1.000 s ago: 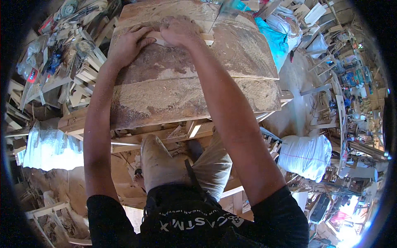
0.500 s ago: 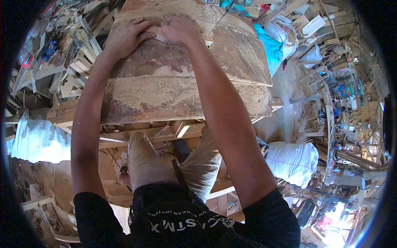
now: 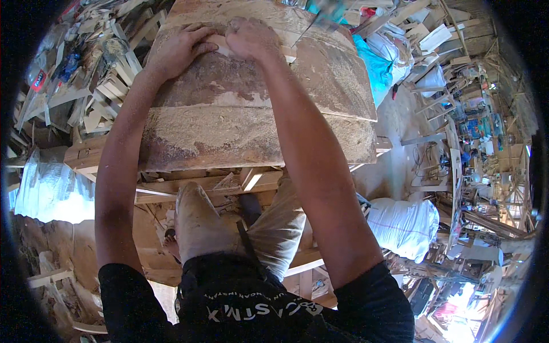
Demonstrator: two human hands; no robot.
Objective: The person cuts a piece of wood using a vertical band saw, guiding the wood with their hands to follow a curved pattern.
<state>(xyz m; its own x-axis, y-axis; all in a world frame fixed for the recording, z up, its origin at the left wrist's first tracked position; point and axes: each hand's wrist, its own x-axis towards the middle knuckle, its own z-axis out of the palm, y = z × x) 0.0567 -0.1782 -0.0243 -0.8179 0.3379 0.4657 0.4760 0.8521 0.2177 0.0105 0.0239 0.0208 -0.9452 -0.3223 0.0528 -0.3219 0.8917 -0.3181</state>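
Observation:
Both my hands are at the far part of a sawdust-covered wooden worktop (image 3: 211, 128). They grip a pale piece of wood (image 3: 221, 44) that lies on it. My left hand (image 3: 182, 51) is closed on its left part, thumb toward the middle. My right hand (image 3: 253, 39) presses over it with bent fingers. The wood's right end (image 3: 290, 53) sticks out past my right wrist; the stretch under my right hand is hidden. Just right of that end, a thin dark rod or blade (image 3: 306, 31) slants up to a blurred shape.
Offcuts (image 3: 111, 86) are heaped left of the worktop. Turquoise and white bags (image 3: 374, 66) lie along its right side, with more scrap beyond. A stuffed white sack (image 3: 403, 226) stands on the floor at right. Wooden beams (image 3: 269, 182) run under the near edge, close to my knees.
My hands and the wood have shifted very slightly to the right in the picture. The shape atop the thin rod is more blurred now. Both hands keep their grip.

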